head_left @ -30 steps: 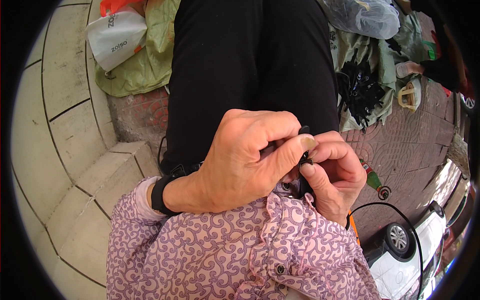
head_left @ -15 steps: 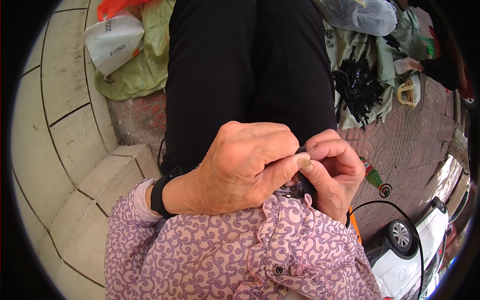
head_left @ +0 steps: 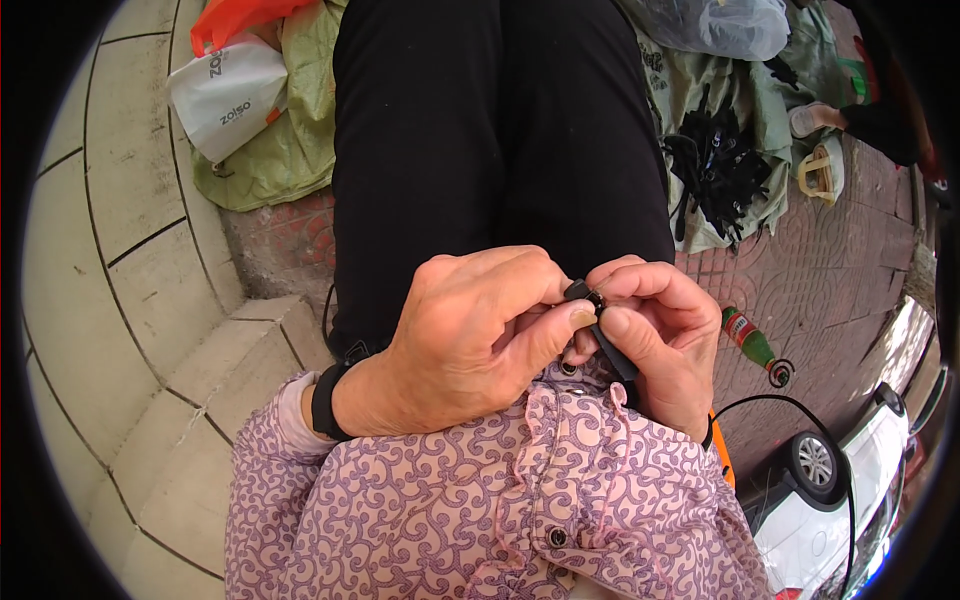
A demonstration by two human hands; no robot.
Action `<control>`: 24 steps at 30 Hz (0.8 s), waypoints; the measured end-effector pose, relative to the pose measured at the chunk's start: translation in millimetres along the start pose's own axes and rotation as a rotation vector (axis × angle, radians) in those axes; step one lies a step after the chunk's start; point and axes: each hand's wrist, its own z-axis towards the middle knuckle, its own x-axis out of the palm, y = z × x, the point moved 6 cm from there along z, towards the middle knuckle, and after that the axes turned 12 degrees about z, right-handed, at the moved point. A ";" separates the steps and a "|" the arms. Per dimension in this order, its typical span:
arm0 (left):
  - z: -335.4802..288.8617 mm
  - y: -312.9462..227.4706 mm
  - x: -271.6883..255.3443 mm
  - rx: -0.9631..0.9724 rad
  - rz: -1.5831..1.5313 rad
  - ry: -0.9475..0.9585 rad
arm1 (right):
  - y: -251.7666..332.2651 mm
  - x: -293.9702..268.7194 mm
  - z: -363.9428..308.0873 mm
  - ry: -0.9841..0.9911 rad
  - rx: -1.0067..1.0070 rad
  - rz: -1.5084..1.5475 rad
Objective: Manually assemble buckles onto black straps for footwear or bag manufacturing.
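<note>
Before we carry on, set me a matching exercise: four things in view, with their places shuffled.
1. black strap
2. green bottle
3. white bag
4. tangled black pile

A. on the pale green sheet, upper right
B. on the paving at right
C. pinched between left hand and right hand
D. upper left, beside the red bag

Pairs: 1-C, 2-B, 3-D, 4-A

Outdoors, in daylight: pale, dark-jointed stepped slabs (head_left: pixel 135 285) at left; reddish patterned paving (head_left: pixel 815 275) lies at right, white car (head_left: pixel 800 535) lower right.
</note>
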 end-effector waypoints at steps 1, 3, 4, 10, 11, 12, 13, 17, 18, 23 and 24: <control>-0.8 -0.5 -0.2 0.005 0.008 0.000 | -0.3 -1.9 0.3 -0.003 -0.003 0.003; -1.1 -1.5 -1.0 0.013 0.015 0.003 | -0.7 -2.8 1.6 0.086 -0.022 -0.003; -0.6 -2.9 -1.7 0.027 0.042 0.009 | -0.7 -4.9 1.9 0.083 -0.026 -0.002; -3.3 -2.4 -1.6 0.032 0.087 0.098 | 5.6 -1.9 -0.5 0.159 -0.175 -0.202; -3.9 -2.7 -2.2 0.051 0.073 0.066 | 6.1 -1.8 -0.9 0.154 -0.189 -0.211; -3.5 -3.2 -1.1 0.051 0.075 0.067 | 6.9 -2.4 -1.2 0.149 -0.202 -0.219; -2.9 -3.4 -0.7 0.044 0.060 0.058 | 7.1 -1.9 -0.7 0.150 -0.201 -0.217; -4.2 1.3 -0.8 -0.006 0.020 0.033 | 2.5 0.5 3.7 0.118 -0.118 -0.084; -4.7 2.1 -2.1 -0.006 0.023 0.033 | -2.5 -0.7 4.8 0.088 -0.037 0.009; -4.9 2.9 -7.0 -0.055 0.102 0.051 | -4.8 0.2 6.3 0.141 -0.029 0.050; -4.9 3.6 -7.0 -0.056 0.104 0.051 | -6.0 0.0 7.3 0.174 -0.013 0.071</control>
